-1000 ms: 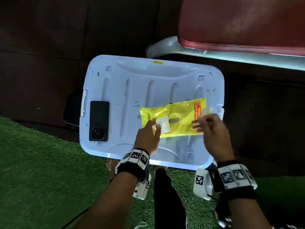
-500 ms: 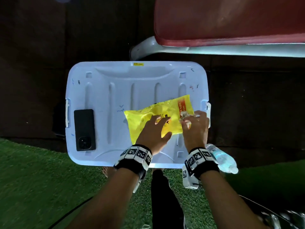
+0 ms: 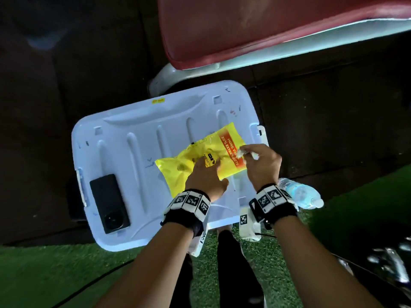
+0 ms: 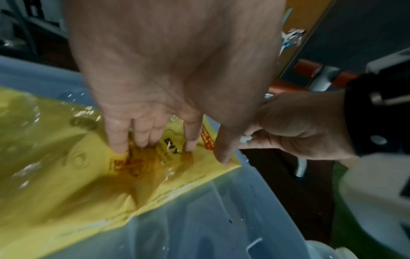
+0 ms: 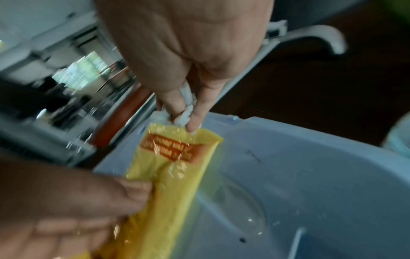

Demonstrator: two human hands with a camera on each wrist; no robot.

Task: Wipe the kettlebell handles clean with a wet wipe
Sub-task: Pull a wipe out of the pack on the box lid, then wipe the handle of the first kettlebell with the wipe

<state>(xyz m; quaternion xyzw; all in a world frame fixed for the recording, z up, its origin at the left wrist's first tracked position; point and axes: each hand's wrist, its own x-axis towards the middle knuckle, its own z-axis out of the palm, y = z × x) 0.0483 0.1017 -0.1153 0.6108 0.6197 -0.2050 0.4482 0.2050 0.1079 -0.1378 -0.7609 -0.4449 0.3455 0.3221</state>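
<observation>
A yellow wet-wipe pack (image 3: 191,165) (image 4: 66,175) (image 5: 168,175) lies on a pale blue plastic bin lid (image 3: 133,152). My left hand (image 3: 205,176) (image 4: 159,136) presses down on the pack with straight fingers (image 4: 117,140). My right hand (image 3: 260,161) (image 5: 184,112) hovers at the pack's right end and pinches a crumpled white wet wipe (image 3: 241,153) (image 5: 185,106) between thumb and fingers. No kettlebell is in view.
A black phone (image 3: 110,203) lies on the lid's left side. A plastic water bottle (image 3: 300,195) lies on the green turf right of the bin. A red padded bench (image 3: 266,30) with a pale metal frame stands behind. Shiny metal (image 3: 391,267) shows at lower right.
The pack's white flap, open a second ago, is pressed down under my left hand. My right hand has stayed at the pack's right end with the wipe. The view has tilted.
</observation>
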